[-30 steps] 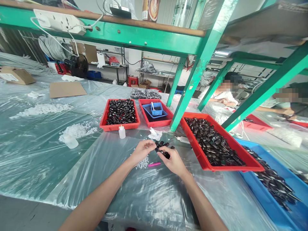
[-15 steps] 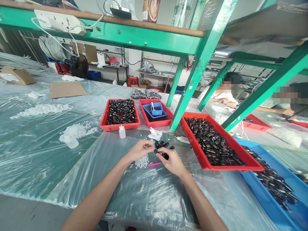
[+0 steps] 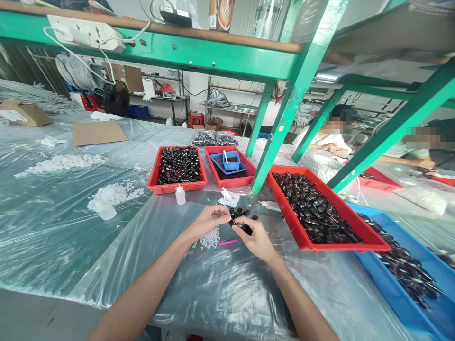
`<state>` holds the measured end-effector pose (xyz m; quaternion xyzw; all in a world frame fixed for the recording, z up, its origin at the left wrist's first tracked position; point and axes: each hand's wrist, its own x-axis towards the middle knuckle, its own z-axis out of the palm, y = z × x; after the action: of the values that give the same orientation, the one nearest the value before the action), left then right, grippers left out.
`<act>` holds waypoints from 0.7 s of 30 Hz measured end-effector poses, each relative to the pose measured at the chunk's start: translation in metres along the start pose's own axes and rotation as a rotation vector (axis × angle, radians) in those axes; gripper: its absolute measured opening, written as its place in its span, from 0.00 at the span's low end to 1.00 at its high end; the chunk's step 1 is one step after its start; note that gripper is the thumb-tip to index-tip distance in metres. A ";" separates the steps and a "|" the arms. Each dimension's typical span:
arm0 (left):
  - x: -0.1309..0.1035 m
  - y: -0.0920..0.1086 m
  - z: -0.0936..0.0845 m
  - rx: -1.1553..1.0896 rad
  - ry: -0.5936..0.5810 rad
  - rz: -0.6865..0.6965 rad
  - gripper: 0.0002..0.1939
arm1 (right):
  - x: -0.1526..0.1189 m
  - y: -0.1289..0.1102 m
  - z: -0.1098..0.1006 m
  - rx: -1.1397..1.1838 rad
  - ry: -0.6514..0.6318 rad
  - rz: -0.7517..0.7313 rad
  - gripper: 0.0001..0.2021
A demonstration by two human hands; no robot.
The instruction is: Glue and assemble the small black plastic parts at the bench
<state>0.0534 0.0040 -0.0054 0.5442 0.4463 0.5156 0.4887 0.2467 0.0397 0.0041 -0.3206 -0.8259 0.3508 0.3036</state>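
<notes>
My right hand (image 3: 254,235) is closed on a small black part (image 3: 232,221), near the middle of the plastic-covered table. From the left, my left hand (image 3: 210,220) meets it with thumb and fingertips pinched at the part's end; whatever lies between those fingertips is too small to make out. Several loose black parts (image 3: 244,213) lie just behind my hands. Below my left hand is a heap of small white pieces (image 3: 210,238), with a pink tool (image 3: 228,242) beside it.
Red trays of black parts stand behind (image 3: 152,183) and at right (image 3: 302,239), near a blue tray (image 3: 384,289). A small bottle (image 3: 180,195) stands behind my left hand. A green post (image 3: 273,147) rises between trays. Two people sit at far right.
My left hand has shifted slightly right, its fingertips now closer against the black part. My right hand has barely moved and still holds the part.
</notes>
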 end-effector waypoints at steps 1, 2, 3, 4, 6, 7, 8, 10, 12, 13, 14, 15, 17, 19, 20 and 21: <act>0.000 0.000 0.003 -0.008 0.038 0.033 0.13 | 0.001 -0.001 0.001 0.064 0.015 0.008 0.12; -0.001 0.000 0.006 0.000 0.074 0.074 0.12 | 0.002 -0.001 0.002 0.130 0.027 0.019 0.12; -0.001 0.000 0.008 0.025 0.101 0.115 0.12 | 0.003 -0.001 0.004 0.198 0.038 0.034 0.12; -0.002 0.000 0.011 0.063 0.122 0.152 0.11 | 0.004 -0.002 0.005 0.269 0.045 0.061 0.13; -0.003 0.001 0.015 0.138 0.178 0.213 0.10 | 0.006 -0.002 0.008 0.446 0.046 0.168 0.15; -0.004 0.002 0.016 0.160 0.223 0.235 0.09 | 0.006 -0.003 0.010 0.560 0.038 0.244 0.16; -0.004 0.003 0.017 0.168 0.276 0.249 0.09 | 0.006 -0.004 0.011 0.688 0.025 0.326 0.17; -0.005 0.005 0.018 0.154 0.362 0.263 0.09 | 0.006 -0.006 0.012 0.947 -0.027 0.474 0.20; -0.006 0.007 0.019 0.152 0.357 0.260 0.09 | 0.007 -0.009 0.012 1.133 -0.092 0.570 0.22; -0.007 0.008 0.020 0.167 0.324 0.255 0.10 | 0.006 -0.010 0.012 1.182 -0.117 0.600 0.23; -0.008 0.009 0.020 0.195 0.287 0.252 0.10 | 0.006 -0.010 0.012 1.205 -0.132 0.616 0.22; -0.008 0.009 0.021 0.230 0.259 0.250 0.11 | 0.006 -0.011 0.012 1.206 -0.139 0.618 0.21; -0.009 0.010 0.021 0.302 0.263 0.254 0.11 | 0.006 -0.010 0.011 1.166 -0.131 0.602 0.18; -0.009 0.009 0.018 0.362 0.322 0.256 0.10 | 0.006 -0.008 0.008 1.082 -0.114 0.574 0.16; -0.008 0.008 0.015 0.396 0.345 0.252 0.10 | 0.007 -0.006 0.005 1.013 -0.101 0.557 0.16; -0.007 0.006 0.012 0.442 0.355 0.243 0.09 | 0.007 -0.004 0.000 0.915 -0.076 0.529 0.16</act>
<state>0.0652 -0.0046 0.0002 0.5882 0.5577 0.5477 0.2077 0.2408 0.0429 0.0087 -0.3398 -0.4896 0.7515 0.2831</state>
